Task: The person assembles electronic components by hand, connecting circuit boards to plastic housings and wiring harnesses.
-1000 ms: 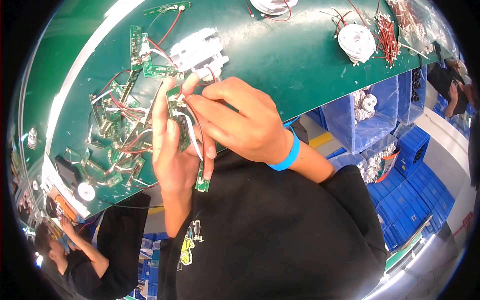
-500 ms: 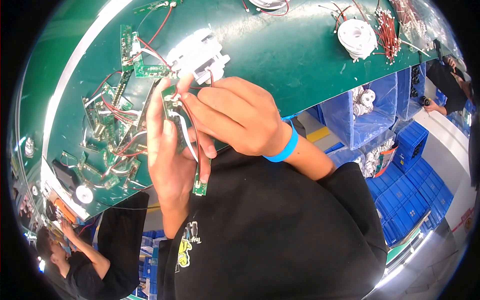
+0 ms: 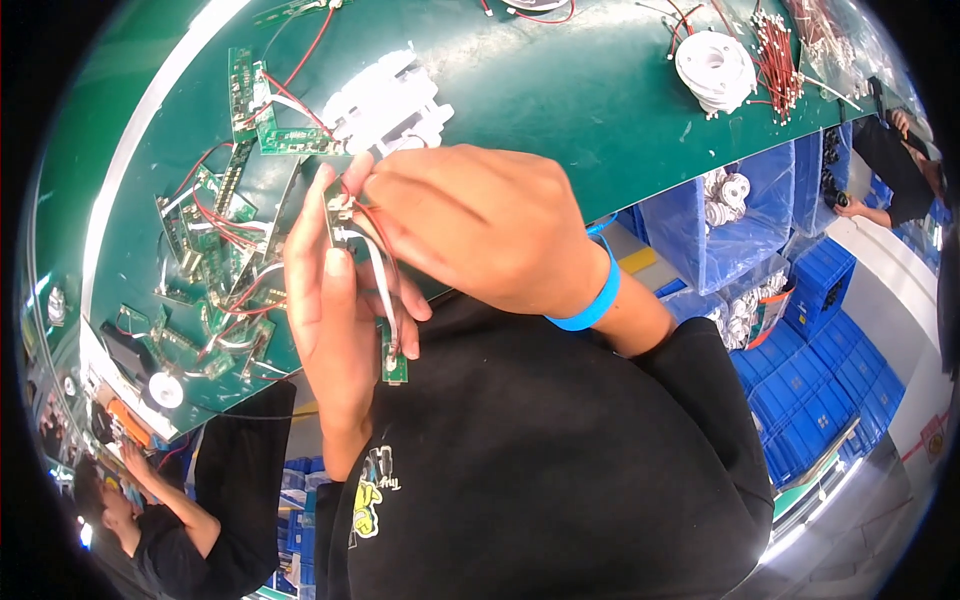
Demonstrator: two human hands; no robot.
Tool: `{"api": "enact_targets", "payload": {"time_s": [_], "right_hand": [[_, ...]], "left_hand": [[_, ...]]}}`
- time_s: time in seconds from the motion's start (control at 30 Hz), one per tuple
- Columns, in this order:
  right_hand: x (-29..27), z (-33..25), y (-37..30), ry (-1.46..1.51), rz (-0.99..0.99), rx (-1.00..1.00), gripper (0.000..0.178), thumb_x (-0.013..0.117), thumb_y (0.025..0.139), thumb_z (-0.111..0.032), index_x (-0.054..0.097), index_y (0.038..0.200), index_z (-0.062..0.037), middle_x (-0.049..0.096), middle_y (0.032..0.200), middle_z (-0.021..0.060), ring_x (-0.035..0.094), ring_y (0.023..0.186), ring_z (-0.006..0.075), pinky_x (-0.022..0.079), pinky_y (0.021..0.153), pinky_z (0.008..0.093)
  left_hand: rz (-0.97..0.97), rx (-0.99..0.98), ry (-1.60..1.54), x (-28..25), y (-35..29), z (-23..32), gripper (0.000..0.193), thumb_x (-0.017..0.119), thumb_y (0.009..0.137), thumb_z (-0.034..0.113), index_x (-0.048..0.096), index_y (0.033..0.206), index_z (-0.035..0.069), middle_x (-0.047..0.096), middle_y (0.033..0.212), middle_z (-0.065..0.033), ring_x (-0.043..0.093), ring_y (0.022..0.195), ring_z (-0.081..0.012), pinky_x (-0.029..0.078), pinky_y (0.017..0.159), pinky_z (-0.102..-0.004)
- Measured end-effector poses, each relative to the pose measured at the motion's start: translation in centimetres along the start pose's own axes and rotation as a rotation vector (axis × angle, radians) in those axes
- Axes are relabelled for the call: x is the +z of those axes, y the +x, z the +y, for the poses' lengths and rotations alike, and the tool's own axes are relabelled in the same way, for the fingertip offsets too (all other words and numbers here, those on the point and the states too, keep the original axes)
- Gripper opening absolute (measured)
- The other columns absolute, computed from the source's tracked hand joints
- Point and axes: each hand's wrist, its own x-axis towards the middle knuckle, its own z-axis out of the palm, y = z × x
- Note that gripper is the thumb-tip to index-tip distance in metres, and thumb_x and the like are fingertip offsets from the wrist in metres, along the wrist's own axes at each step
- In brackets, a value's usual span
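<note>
On the front of the person's black top (image 3: pixel 560 450) there is a line of small white lettering (image 3: pixel 394 484) — only partly clear — just beside a yellow-green printed figure (image 3: pixel 366 512). A sign with red markings (image 3: pixel 935 440) shows on a pale surface at the far right edge, too small and blurred to read. Nothing else is legible.

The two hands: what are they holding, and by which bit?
The left hand holds a green circuit board between thumb and fingers, below its wired upper end; what the right hand grips is hidden.
</note>
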Motion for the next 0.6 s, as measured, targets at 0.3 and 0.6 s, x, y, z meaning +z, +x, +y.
{"api": "enact_targets", "payload": {"time_s": [0.3, 0.6], "right_hand": [[0.4, 0.0, -0.2, 0.144, 0.095, 0.013, 0.019, 0.074, 0.066, 0.003, 0.064, 0.082, 0.0027, 0.063, 0.078, 0.0115, 0.063, 0.067, 0.0252, 0.051, 0.055, 0.0311], [-4.2, -3.4, 3.8, 0.817, -0.204, 0.068, 0.021, 0.067, 0.072, 0.002, 0.066, 0.093, -0.0013, 0.062, 0.096, 0.0107, 0.062, 0.089, 0.0277, 0.052, 0.074, 0.0354]], "left_hand": [[-0.058, 0.001, -0.092, 0.1, -0.3, -0.2, 0.047, 0.037, 0.101, 0.018, 0.024, 0.144, 0.002, 0.040, 0.142, -0.0234, 0.052, 0.053, -0.0097, 0.045, 0.041, -0.0210], [-0.268, 0.609, 0.890, -2.1, 0.1, 4.1, 0.072, 0.083, 0.064, 0.019, 0.053, 0.127, 0.003, 0.048, 0.127, -0.0179, 0.048, 0.116, -0.0291, 0.043, 0.093, -0.0373]]}}
